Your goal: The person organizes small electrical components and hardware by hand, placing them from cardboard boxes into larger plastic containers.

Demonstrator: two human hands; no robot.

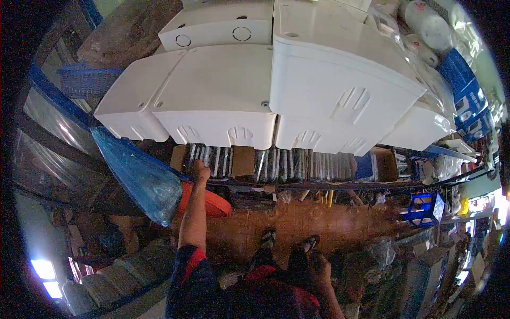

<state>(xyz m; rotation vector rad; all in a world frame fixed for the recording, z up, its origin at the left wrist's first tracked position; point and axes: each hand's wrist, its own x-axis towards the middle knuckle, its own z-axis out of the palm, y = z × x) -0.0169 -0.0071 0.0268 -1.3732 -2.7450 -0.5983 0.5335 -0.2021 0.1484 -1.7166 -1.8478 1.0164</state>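
My left hand (201,171) reaches forward to the row of thin plastic-wrapped packs (211,159) on the shelf, at the row's left end. Its fingers are too small and dim to make out, and so is anything between them. Brown cardboard (243,161) stands among the packs just to the right. Large white plastic boxes (212,80) are stacked above the row. My right hand (319,264) hangs low beside my body, over the floor side, away from the shelf; its fingers are unclear.
A blue plastic-wrapped bundle (138,175) and an orange-red round object (212,203) lie left of and below the shelf. A blue stool (423,209) stands at the right on the brown floor (287,215). Wrapped goods fill both sides.
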